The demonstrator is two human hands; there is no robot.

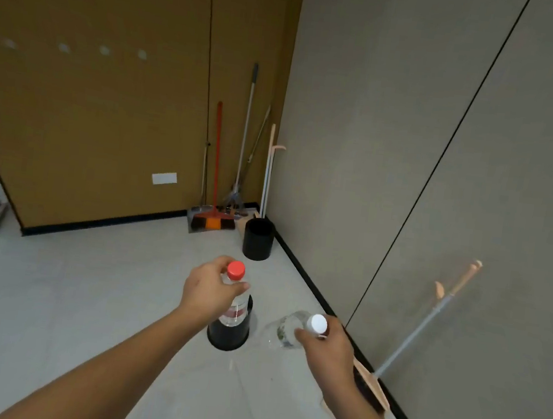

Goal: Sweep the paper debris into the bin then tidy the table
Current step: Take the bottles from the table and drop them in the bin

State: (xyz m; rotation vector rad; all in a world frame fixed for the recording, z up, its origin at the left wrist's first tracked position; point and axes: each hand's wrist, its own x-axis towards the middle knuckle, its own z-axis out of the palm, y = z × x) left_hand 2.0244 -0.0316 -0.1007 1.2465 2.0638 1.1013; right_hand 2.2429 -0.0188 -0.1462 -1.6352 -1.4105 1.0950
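The mouth of the near black bin (227, 331) is partly filled by the red-capped bottle (236, 294) the left hand (208, 287) holds over it. To its right, a broom (419, 332) leans on the grey wall (446, 159). Bare floor (86, 291) lies open to the left, while the far corner holds a second bin (258, 240) and leaning brooms (214, 202).

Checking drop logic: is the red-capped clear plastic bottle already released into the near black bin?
No, the left hand grips the red-capped clear plastic bottle near its cap, upright over the near black round bin.
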